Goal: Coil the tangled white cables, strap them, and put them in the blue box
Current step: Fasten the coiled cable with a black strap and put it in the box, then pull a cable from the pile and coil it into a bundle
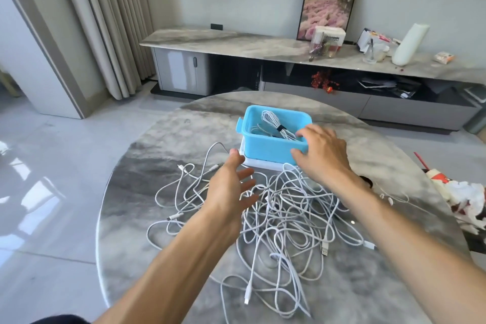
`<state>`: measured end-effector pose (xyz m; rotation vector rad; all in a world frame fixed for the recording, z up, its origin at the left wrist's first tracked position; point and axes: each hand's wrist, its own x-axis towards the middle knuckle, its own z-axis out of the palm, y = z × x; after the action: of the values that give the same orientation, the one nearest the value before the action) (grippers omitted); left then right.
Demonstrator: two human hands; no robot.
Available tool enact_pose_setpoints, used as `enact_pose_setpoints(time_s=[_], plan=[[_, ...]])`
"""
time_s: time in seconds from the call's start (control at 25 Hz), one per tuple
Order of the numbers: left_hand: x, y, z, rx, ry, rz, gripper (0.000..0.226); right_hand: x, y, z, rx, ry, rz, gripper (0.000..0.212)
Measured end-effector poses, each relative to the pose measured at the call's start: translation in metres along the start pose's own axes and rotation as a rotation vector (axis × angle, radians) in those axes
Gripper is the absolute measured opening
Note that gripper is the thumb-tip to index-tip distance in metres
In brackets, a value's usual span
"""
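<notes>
So far, done: one strapped cable coil (276, 126) lay in the blue box (265, 150).
Left: tangled white cables (284, 218) covered the table (147, 166).
Hands: left hand (231, 187) and right hand (320, 150) spread wide, holding nothing.

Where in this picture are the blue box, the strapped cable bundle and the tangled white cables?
blue box (265, 148): head view, on its near front wall.
strapped cable bundle (273, 122): head view, on the white strands inside the box, beside the black strap.
tangled white cables (286, 218): head view, middle of the pile on the table.
</notes>
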<state>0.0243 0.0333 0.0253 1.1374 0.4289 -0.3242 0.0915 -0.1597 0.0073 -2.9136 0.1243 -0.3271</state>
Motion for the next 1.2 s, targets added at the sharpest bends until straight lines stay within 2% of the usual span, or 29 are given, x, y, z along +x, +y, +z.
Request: enact_pose_setpoints(time_s=[0.08, 0.2, 0.36, 0.4, 0.48, 0.56, 0.64, 0.8, 0.92, 1.0, 1.08, 1.2], plan=[[-0.006, -0.001, 0.005, 0.034, -0.016, -0.008, 0.042, -0.035, 0.008, -0.008, 0.094, -0.096, -0.031, 0.027], [-0.009, -0.007, 0.013, 0.085, -0.019, 0.001, 0.043, -0.083, 0.005, -0.034, 0.239, -0.378, -0.001, 0.015], [-0.009, -0.019, 0.021, 0.135, -0.047, 0.030, 0.045, -0.139, -0.022, -0.044, 0.245, -0.698, 0.027, 0.058], [-0.009, -0.022, 0.022, 0.147, -0.053, 0.030, 0.045, -0.150, -0.028, -0.041, 0.229, -0.738, 0.019, 0.061], [-0.012, -0.026, 0.024, 0.164, -0.060, 0.017, 0.043, -0.161, -0.031, -0.032, 0.195, -0.744, -0.035, 0.046], [-0.015, -0.027, 0.023, 0.210, -0.092, 0.027, 0.042, -0.157, -0.025, -0.032, 0.216, -0.702, -0.032, 0.026], [-0.017, -0.026, 0.020, 0.352, -0.196, 0.109, 0.039, -0.145, -0.013, -0.042, 0.333, -0.601, 0.028, 0.022], [-0.026, -0.032, 0.018, 0.496, -0.489, 0.246, 0.026, -0.127, 0.006, -0.067, 0.906, -0.250, 0.142, 0.024], [-0.022, -0.034, 0.017, 0.549, -0.477, 0.337, 0.017, -0.123, 0.015, -0.082, 1.338, -0.056, 0.193, 0.025], [-0.015, -0.034, 0.015, 0.697, -0.428, 0.395, 0.024, -0.120, 0.026, -0.089, 1.518, 0.070, 0.207, 0.024], [-0.012, -0.037, 0.014, 0.805, -0.437, 0.418, 0.031, -0.116, 0.035, -0.093, 1.590, 0.196, 0.256, 0.024], [-0.015, -0.038, 0.017, 0.740, -0.460, 0.445, 0.030, -0.112, 0.046, -0.089, 1.585, 0.294, 0.365, 0.025]])
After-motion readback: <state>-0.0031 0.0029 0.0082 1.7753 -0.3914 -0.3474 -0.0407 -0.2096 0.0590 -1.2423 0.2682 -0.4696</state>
